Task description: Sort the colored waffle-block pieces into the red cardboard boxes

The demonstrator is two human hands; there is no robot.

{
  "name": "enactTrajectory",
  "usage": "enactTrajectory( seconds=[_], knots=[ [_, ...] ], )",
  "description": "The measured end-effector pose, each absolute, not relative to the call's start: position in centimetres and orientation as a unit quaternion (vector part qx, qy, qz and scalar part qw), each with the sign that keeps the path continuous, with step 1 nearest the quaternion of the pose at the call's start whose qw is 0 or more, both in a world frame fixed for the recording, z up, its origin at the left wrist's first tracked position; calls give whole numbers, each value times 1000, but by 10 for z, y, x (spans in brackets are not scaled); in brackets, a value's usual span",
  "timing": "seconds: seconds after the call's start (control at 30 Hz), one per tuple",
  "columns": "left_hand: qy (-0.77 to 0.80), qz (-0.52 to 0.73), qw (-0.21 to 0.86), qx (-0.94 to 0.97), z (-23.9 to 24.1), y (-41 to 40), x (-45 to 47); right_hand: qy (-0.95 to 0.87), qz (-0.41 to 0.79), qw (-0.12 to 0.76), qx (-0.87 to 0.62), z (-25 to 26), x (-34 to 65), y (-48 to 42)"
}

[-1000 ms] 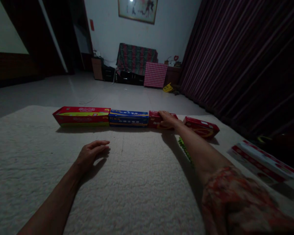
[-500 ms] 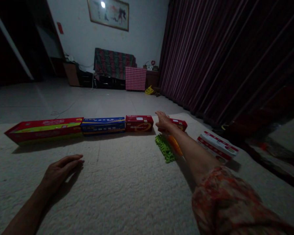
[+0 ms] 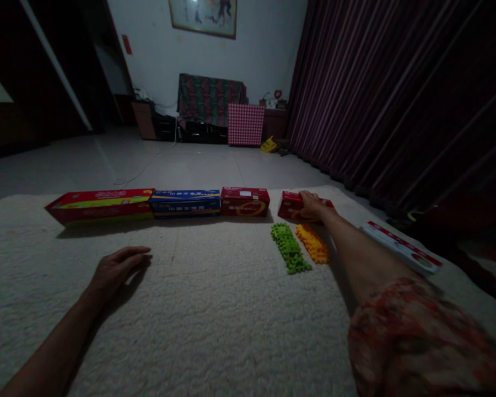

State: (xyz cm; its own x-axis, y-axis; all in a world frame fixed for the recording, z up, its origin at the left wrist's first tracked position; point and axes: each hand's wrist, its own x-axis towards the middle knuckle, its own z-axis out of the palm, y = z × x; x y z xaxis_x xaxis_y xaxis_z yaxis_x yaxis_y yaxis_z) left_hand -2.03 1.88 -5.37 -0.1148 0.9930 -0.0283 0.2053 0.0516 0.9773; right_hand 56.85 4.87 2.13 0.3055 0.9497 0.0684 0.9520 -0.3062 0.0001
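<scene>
Toward the right, my right hand (image 3: 311, 204) grips a dark red box (image 3: 290, 205), its fingers over the top and front. A narrow gap parts this box from another red box (image 3: 244, 202). Left of that, a blue box (image 3: 186, 204) and a long red and yellow-green box (image 3: 107, 206) continue the row. Just nearer than the gripped box lie a green bumpy strip (image 3: 290, 248) and an orange one (image 3: 313, 243). My left hand (image 3: 118, 266) rests on the pale quilted cover (image 3: 215, 309) with its fingers stretched out, holding nothing.
A white and red box (image 3: 405, 246) lies beyond my right forearm, which partly hides it. Purple curtains (image 3: 355, 82) hang along the right. Across the tiled floor (image 3: 198, 162) are a checked cloth (image 3: 246, 125) and a yellow item (image 3: 268, 145); a thin cable (image 3: 126, 180) trails there.
My right hand has slid from the red box's left end to its middle, uncovering the orange strip. The view has shifted a little. My left hand stays about where it was.
</scene>
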Motion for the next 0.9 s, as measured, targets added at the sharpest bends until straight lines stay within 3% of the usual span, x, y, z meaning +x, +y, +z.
enactTrajectory(
  seconds=[0.17,0.3,0.5,0.6,0.73,0.9],
  knots=[
    [554,436,439,557,-61,27,30,-584,-32,18,-811,24,572,52],
    [530,462,351,619,-65,26,64,-583,-52,28,-810,28,571,45],
    [510,458,313,657,-67,29,61,-560,-148,161,-799,64,537,10],
    [535,459,370,605,-64,30,62,-618,-152,209,-743,86,486,-12],
    [517,491,515,476,-47,16,65,-735,-63,214,-641,87,395,-41],
    [448,540,574,423,-11,-22,47,-816,39,161,-553,65,302,-74]
  ],
)
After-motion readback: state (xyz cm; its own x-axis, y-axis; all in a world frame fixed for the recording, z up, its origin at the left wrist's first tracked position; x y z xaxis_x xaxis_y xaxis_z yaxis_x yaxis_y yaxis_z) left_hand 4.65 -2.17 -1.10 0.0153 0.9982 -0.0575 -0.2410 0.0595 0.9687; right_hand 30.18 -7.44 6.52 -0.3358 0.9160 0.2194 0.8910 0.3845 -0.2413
